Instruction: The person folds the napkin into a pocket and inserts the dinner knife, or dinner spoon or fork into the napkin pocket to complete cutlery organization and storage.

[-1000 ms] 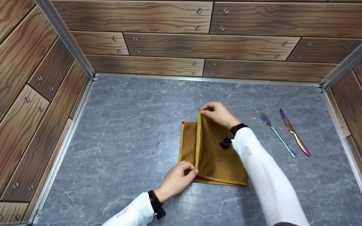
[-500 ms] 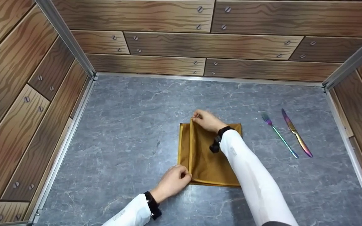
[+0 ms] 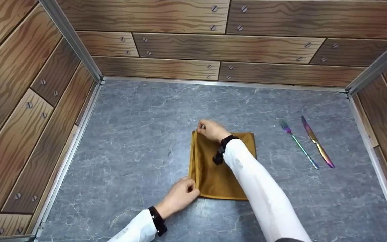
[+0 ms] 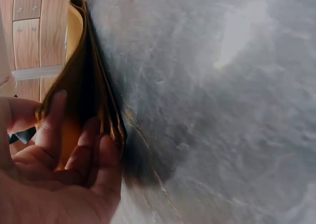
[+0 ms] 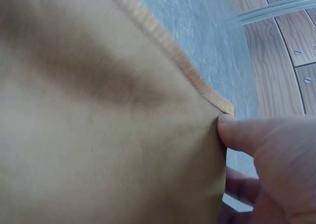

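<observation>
— What's the biggest thing in view?
— The brown wood-patterned plank walls (image 3: 180,48), dotted with printed-looking screw heads. They stand at the back and on both sides, with grey metal strips (image 3: 193,81) along their foot.
— And what do they enclose?
— A grey surface (image 3: 129,134) with pale marble-like veins and a bright glare near its middle, just left of the cloth.
— Which cloth?
— A folded, mustard-brown fabric cloth (image 3: 220,178) with stitched yellowish edges. It lies on the surface, right of centre toward the person, its top layer raised along the left edge.
— Who is raising it?
— A person in white sleeves (image 3: 264,188), reaching in from the near side, a black band (image 3: 157,220) on each wrist.
— How are the hands set?
— Both are narrow, holding cloth. The left hand (image 3: 178,199) pinches the near left corner, its fingers curled about the top layer and close to the layers beneath. The right hand (image 3: 212,130) pinches the far left corner, thumb on top and fingers behind.
— Anything smaller?
— To the right, well apart from the cloth, lies a slim rainbow-tinted metal knife (image 3: 315,141), and just beside it, on the cloth's side, a green-and-purple metal fork (image 3: 299,145). Both have their handles toward the person.
</observation>
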{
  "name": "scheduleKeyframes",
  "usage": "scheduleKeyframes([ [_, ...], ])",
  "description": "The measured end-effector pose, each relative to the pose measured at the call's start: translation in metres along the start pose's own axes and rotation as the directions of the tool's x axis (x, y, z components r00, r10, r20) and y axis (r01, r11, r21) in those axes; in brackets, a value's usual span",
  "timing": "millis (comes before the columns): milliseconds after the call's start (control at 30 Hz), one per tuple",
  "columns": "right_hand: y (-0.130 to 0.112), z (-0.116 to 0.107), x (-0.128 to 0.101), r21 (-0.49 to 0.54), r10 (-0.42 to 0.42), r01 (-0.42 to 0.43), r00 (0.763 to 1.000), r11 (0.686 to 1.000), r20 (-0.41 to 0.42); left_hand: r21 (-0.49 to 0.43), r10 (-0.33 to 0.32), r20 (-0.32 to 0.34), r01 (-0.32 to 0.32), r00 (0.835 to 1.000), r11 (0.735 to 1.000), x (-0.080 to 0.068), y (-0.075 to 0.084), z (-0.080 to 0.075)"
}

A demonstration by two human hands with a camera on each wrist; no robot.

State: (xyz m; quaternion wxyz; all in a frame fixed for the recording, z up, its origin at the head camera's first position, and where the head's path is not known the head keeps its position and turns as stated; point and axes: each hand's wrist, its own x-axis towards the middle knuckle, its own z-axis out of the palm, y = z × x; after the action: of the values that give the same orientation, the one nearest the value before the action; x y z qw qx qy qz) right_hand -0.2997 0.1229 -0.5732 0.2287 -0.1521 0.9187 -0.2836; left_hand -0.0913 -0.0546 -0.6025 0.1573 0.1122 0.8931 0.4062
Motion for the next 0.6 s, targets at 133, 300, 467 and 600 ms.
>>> scheduleKeyframes([
  [133,-0.001,0.005,0.001,0.033,0.040,-0.038,0.998,0.999,-0.038,0.005,-0.028,-0.013,0.028,1.000,1.000,-0.003,-0.006,-0.004],
  [300,-0.002,0.011,0.002,0.003,0.101,-0.101,0.991,0.995,-0.091,-0.026,-0.084,0.007,0.085,0.996,0.996,-0.006,-0.013,-0.009],
  [467,-0.005,0.016,0.004,-0.031,0.160,-0.166,0.976,0.986,-0.145,0.001,-0.104,0.014,0.104,0.994,0.995,-0.006,-0.015,-0.012],
  [600,-0.006,0.019,0.006,-0.040,0.197,-0.208,0.963,0.977,-0.185,0.024,-0.123,0.020,0.123,0.992,0.992,-0.006,-0.015,-0.014],
])
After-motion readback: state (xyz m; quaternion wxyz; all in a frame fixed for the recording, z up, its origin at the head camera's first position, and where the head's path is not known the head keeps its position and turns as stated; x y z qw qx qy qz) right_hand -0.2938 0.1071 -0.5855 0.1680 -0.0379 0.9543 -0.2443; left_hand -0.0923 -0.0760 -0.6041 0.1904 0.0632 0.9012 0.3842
